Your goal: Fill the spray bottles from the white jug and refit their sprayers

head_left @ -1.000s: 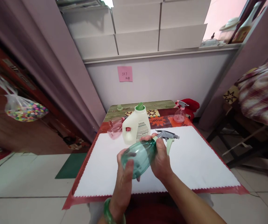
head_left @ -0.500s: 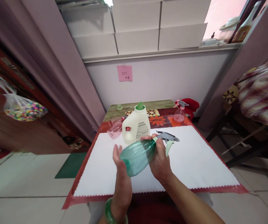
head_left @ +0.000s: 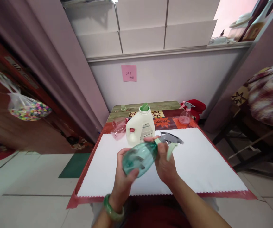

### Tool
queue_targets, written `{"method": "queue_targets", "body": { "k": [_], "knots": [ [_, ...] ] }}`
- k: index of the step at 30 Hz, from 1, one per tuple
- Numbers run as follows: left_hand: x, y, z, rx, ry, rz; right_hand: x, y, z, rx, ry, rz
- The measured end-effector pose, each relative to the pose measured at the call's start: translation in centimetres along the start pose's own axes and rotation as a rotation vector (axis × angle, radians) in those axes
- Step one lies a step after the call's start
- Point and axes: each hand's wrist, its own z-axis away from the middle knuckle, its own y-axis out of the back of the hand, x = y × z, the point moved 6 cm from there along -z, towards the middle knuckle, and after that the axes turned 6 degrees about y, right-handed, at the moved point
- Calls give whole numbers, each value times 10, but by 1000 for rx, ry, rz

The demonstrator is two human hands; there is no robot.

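Now both hands grip translucent green plastic spray bottle (head_left: 140,155) above tabletop (head_left: 198,164): left hand (head_left: 123,177) fingers wrapped round base, right hand (head_left: 165,161) fingers closed on neck; white plastic jug (head_left: 140,128) at 12 o'clock.

The pink note (head_left: 129,73) on the wall bears "357" in handwriting, with small marks beneath too faint to read; the tablecloth (head_left: 161,121) shows "WOW" on an orange burst; the white jug (head_left: 140,128) carries a label whose print is illegible.
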Motion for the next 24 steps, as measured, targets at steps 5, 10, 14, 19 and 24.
{"method": "queue_targets", "body": {
  "k": [5, 10, 14, 19, 24],
  "knots": [
    [-35, 39, -3, 310, 309, 510, 13, 20, 2, -114, -120, 250],
    [-47, 134, -11, 668, 168, 390, 14, 73, 5, -17, -202, 510],
    [-47, 177, -23, 721, 191, 66, 14, 102, 14, 6, -287, 602],
    [-44, 184, -59, 627, 200, 22, 10, 128, 25, 50, -375, 670],
    [-42, 208, -105, 646, 236, 26, 1, 151, 29, 104, -363, 725]
  ]
}}
